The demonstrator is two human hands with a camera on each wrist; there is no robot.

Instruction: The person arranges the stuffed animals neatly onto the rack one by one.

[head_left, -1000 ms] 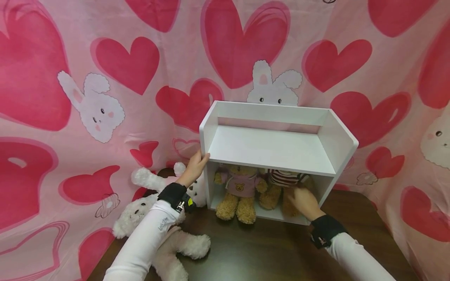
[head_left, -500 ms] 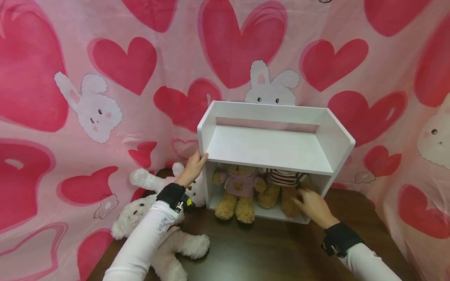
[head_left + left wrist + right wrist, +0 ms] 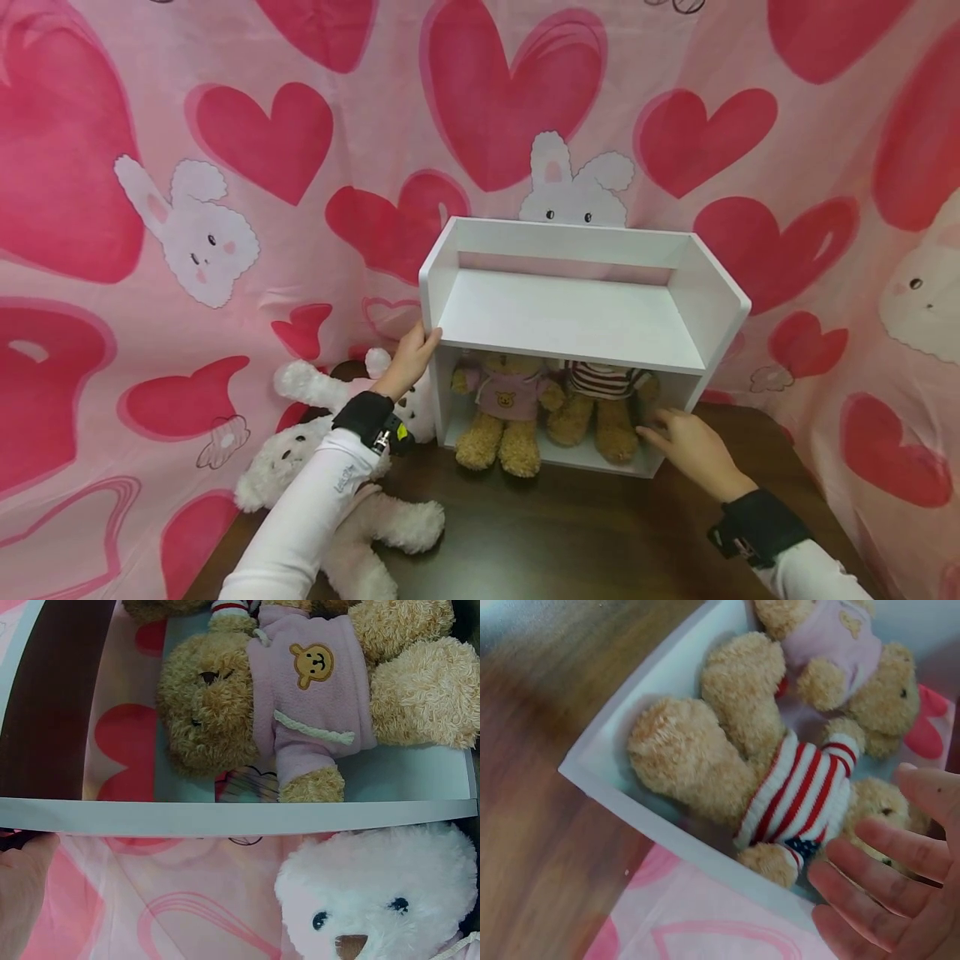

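Note:
My left hand [image 3: 408, 360] holds the left side panel of a white two-tier shelf [image 3: 570, 321], its thumb at the panel's front edge. In the lower tier sit two brown teddy bears side by side. One teddy bear in a pink hoodie [image 3: 510, 396] is on the left; the other, in a red-and-white striped sweater [image 3: 799, 791], is on the right. My right hand [image 3: 693, 450] is by the shelf's right front opening, near the striped bear. In the right wrist view its fingers are spread and extended, holding nothing. The upper board hides the bears' heads in the head view.
A white teddy bear [image 3: 375, 521] lies on the dark wooden table [image 3: 540, 533], at the left. Another white plush toy [image 3: 318, 385] leans behind my left forearm, beside the shelf. A pink cloth with hearts and rabbits [image 3: 285, 250] hangs behind.
My right hand has drawn back rightward from the striped bear's leg toward the shelf's right edge. The bears stay seated, and my left hand keeps its place on the panel.

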